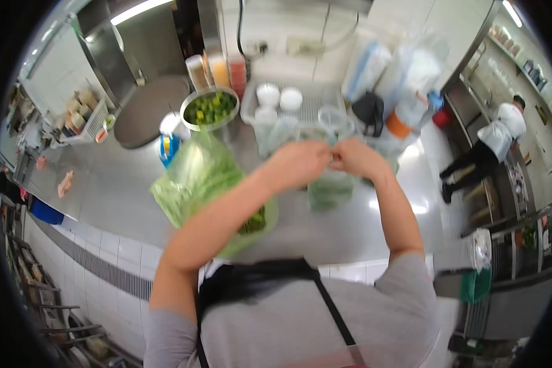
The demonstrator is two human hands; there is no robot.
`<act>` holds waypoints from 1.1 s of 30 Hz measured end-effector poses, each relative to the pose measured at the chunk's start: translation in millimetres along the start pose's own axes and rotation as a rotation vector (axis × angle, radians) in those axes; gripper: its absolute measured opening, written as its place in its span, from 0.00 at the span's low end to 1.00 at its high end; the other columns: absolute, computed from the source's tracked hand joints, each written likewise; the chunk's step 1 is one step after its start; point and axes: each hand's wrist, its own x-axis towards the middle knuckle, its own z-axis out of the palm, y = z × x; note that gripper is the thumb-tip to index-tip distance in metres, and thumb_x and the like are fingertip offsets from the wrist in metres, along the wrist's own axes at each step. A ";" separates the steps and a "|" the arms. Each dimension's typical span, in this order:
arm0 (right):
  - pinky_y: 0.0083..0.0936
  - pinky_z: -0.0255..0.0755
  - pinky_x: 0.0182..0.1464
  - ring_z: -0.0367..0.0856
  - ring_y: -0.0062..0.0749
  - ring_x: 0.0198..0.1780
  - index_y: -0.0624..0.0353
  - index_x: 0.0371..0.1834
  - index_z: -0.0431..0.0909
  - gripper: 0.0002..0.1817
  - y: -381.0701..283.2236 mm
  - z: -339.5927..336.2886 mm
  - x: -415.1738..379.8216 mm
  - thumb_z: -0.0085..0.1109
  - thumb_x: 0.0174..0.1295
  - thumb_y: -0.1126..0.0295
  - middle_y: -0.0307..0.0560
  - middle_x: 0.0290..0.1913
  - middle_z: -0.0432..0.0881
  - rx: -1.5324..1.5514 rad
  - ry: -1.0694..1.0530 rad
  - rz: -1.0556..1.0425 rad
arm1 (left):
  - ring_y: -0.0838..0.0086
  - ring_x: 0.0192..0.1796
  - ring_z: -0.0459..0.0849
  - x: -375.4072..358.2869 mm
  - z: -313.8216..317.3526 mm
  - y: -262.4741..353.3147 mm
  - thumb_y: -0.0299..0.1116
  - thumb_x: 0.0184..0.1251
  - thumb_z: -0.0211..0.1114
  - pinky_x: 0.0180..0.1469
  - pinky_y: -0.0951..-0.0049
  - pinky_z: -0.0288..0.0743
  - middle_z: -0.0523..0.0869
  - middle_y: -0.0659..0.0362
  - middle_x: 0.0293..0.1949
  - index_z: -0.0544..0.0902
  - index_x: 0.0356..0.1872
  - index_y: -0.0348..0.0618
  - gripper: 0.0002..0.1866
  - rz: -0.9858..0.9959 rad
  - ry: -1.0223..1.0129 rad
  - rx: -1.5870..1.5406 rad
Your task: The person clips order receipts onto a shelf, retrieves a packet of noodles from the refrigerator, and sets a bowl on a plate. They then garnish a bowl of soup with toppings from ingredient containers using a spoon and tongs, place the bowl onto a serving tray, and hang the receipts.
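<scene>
Close together over the counter, my left hand (303, 162) and my right hand (357, 159) meet with their fingertips pinched. Both seem closed on the top of a clear plastic bag (330, 193) with something green inside, which hangs or rests just below them. Motion blur hides exactly how the fingers grip the plastic. Left of my left forearm lies a large light-green plastic bag (202, 168), partly covered by that arm, with dark green pieces showing near its lower end. Behind it stands a metal bowl (218, 130) of chopped green vegetables.
A pale plastic basket (322, 113) with white round containers stands behind my hands. Bottles (405, 116) and wrapped packs are at the back right. A round brown board (153, 113) and a blue packet (168, 149) lie to the left. Another person (500, 132) stands far right.
</scene>
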 end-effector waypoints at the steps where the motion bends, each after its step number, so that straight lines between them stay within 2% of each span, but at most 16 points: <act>1: 0.32 0.67 0.31 0.77 0.40 0.29 0.65 0.23 0.75 0.11 -1.2 -5.2 2.2 0.53 0.55 0.67 0.55 0.25 0.76 0.101 0.044 0.009 | 0.68 0.32 0.77 -6.6 -1.5 5.4 0.38 0.50 0.59 0.31 0.71 0.71 0.76 0.60 0.23 0.77 0.21 0.45 0.08 -0.004 0.040 0.035; 5: 0.26 0.65 0.29 0.71 0.34 0.23 0.64 0.27 0.74 0.09 -20.3 -97.9 20.6 0.50 0.58 0.69 0.50 0.22 0.74 0.252 0.417 0.088 | 0.64 0.19 0.75 -15.2 -57.7 16.5 0.39 0.56 0.57 0.22 0.67 0.69 0.73 0.59 0.13 0.76 0.21 0.45 0.11 -0.139 0.148 0.038; 7: 0.21 0.63 0.28 0.67 0.28 0.22 0.62 0.36 0.74 0.07 -22.8 -119.2 31.0 0.47 0.59 0.71 0.47 0.23 0.72 0.235 1.072 -0.065 | 0.63 0.20 0.75 -41.7 -55.6 22.3 0.39 0.57 0.56 0.23 0.66 0.70 0.75 0.60 0.16 0.77 0.22 0.45 0.10 -0.281 0.101 -0.016; 9: 0.27 0.67 0.29 0.73 0.40 0.24 0.58 0.44 0.71 0.11 -38.8 -162.1 37.1 0.46 0.59 0.71 0.51 0.22 0.73 0.189 1.184 0.009 | 0.61 0.20 0.74 -58.7 -57.9 36.4 0.32 0.57 0.56 0.22 0.66 0.68 0.76 0.57 0.22 0.77 0.23 0.45 0.06 -0.440 0.276 -0.163; 12: 0.24 0.70 0.34 0.76 0.34 0.28 0.58 0.44 0.73 0.12 -29.8 -229.5 66.9 0.48 0.57 0.71 0.47 0.23 0.75 0.075 1.377 -0.223 | 0.62 0.22 0.76 -78.2 -70.4 54.3 0.33 0.58 0.55 0.26 0.66 0.71 0.77 0.56 0.20 0.78 0.25 0.44 0.07 -0.612 0.399 -0.248; 15: 0.23 0.70 0.38 0.79 0.34 0.34 0.59 0.40 0.77 0.11 -7.0 -301.0 106.0 0.51 0.54 0.69 0.50 0.29 0.80 0.039 1.479 -0.268 | 0.62 0.24 0.77 -109.0 -67.0 43.9 0.30 0.58 0.55 0.27 0.67 0.71 0.78 0.54 0.24 0.79 0.29 0.42 0.05 -0.366 0.375 -0.168; 17: 0.21 0.69 0.39 0.78 0.27 0.34 0.63 0.40 0.76 0.14 -3.7 -337.7 127.8 0.54 0.52 0.68 0.48 0.33 0.81 -0.011 1.398 -0.079 | 0.66 0.21 0.76 -136.8 -65.1 44.1 0.29 0.57 0.56 0.25 0.71 0.70 0.78 0.55 0.25 0.79 0.30 0.41 0.05 -0.490 0.254 -0.260; 19: 0.23 0.69 0.38 0.78 0.29 0.34 0.63 0.40 0.76 0.14 5.3 -365.6 156.3 0.55 0.51 0.68 0.48 0.33 0.81 0.028 1.291 0.048 | 0.71 0.18 0.75 -147.9 -62.5 51.3 0.28 0.56 0.57 0.23 0.75 0.68 0.79 0.56 0.27 0.79 0.32 0.41 0.05 -0.616 0.129 -0.353; 21: 0.26 0.69 0.38 0.78 0.30 0.34 0.63 0.40 0.77 0.15 4.7 -377.8 175.4 0.56 0.50 0.68 0.49 0.32 0.81 0.064 1.177 0.164 | 0.68 0.22 0.76 -149.2 -64.7 63.2 0.30 0.55 0.59 0.25 0.72 0.69 0.77 0.56 0.25 0.80 0.33 0.41 0.07 -0.807 0.466 -0.431; 23: 0.29 0.69 0.41 0.78 0.48 0.39 0.69 0.28 0.78 0.14 -2.6 -384.3 191.2 0.58 0.45 0.66 0.61 0.34 0.78 0.185 1.074 0.358 | 0.70 0.22 0.76 -150.9 -80.3 72.4 0.29 0.55 0.58 0.25 0.74 0.68 0.77 0.56 0.24 0.80 0.32 0.40 0.06 -0.857 0.440 -0.407; 25: 0.28 0.69 0.39 0.78 0.43 0.36 0.68 0.28 0.78 0.12 -29.7 -385.1 195.1 0.57 0.46 0.68 0.57 0.32 0.78 0.378 1.116 0.182 | 0.73 0.22 0.76 -158.6 -86.0 75.5 0.28 0.56 0.58 0.24 0.76 0.68 0.77 0.57 0.23 0.80 0.32 0.40 0.05 -0.917 0.423 -0.387; 27: 0.25 0.69 0.34 0.77 0.34 0.30 0.66 0.28 0.77 0.07 -69.4 -382.0 194.4 0.56 0.48 0.72 0.48 0.27 0.78 0.768 1.160 -0.150 | 0.79 0.23 0.75 -171.0 -85.4 73.6 0.26 0.58 0.55 0.25 0.81 0.68 0.77 0.59 0.23 0.79 0.37 0.40 0.08 -0.766 0.377 -0.321; 28: 0.22 0.68 0.32 0.74 0.25 0.27 0.63 0.32 0.75 0.06 -96.7 -372.9 190.8 0.54 0.51 0.74 0.41 0.27 0.76 0.886 1.005 -0.244 | 0.79 0.23 0.75 -173.7 -85.9 72.8 0.26 0.58 0.55 0.25 0.81 0.68 0.77 0.59 0.23 0.79 0.37 0.40 0.08 -0.779 0.406 -0.321; 30: 0.19 0.65 0.28 0.72 0.21 0.26 0.65 0.35 0.73 0.08 -150.5 -341.0 182.5 0.53 0.52 0.74 0.41 0.27 0.75 0.977 0.792 -0.351 | 0.82 0.24 0.75 -176.4 -92.6 71.7 0.26 0.59 0.55 0.26 0.81 0.69 0.77 0.62 0.24 0.76 0.45 0.42 0.13 -0.969 0.491 -0.641; 32: 0.17 0.68 0.36 0.75 0.21 0.33 0.65 0.41 0.71 0.11 -189.4 -305.7 175.7 0.50 0.56 0.72 0.42 0.35 0.76 0.893 0.564 -0.446 | 0.82 0.29 0.77 -173.2 -110.0 67.1 0.26 0.60 0.54 0.32 0.81 0.71 0.78 0.61 0.32 0.70 0.52 0.40 0.18 -0.876 0.693 -0.858; 33: 0.13 0.58 0.22 0.68 0.15 0.24 0.66 0.39 0.72 0.10 -210.6 -280.2 175.7 0.51 0.54 0.74 0.37 0.27 0.74 1.005 0.531 -0.515 | 0.79 0.35 0.77 -171.5 -120.5 64.1 0.29 0.60 0.55 0.38 0.79 0.71 0.77 0.59 0.38 0.68 0.54 0.40 0.19 -0.798 0.764 -0.949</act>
